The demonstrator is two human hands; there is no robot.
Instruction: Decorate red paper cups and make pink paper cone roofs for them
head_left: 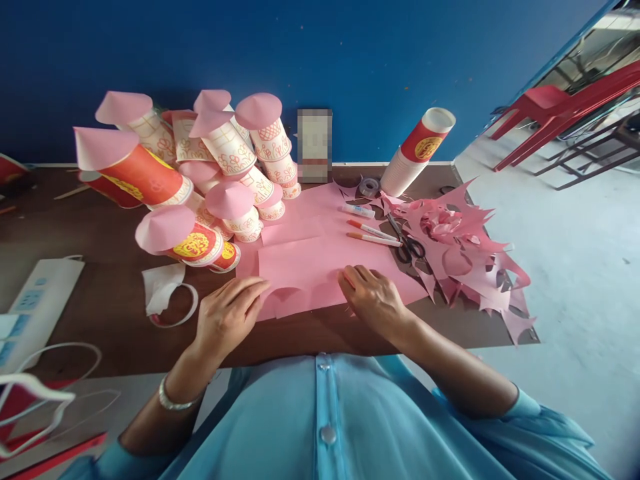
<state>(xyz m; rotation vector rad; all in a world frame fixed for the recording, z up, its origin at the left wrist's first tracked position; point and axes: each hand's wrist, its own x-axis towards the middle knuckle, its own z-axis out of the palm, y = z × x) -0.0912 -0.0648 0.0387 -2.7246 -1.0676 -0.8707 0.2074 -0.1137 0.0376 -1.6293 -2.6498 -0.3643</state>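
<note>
Pink paper sheets [295, 260] lie overlapped on the table in front of me, one with a curved cut near its front edge. At their left front edge is my left hand [230, 313], its fingers stretched out, thumb apart, nothing in it. My right hand [375, 300] rests on the paper with its fingers curled. A small reddish bit shows at those fingers; what it is, I cannot make out. Beyond the right hand lie black-handled scissors [411, 250], two capped pens [373, 238] and a glue stick [358, 211].
Decorated paper-cup towers [230, 147] with pink cone tops crowd the back left. A cup stack [417, 153] leans at the back right by a tape roll [369, 187]. Pink scraps [465, 247] pile at right. A white mask [165, 290] lies left; a red stool [545, 100] stands beyond.
</note>
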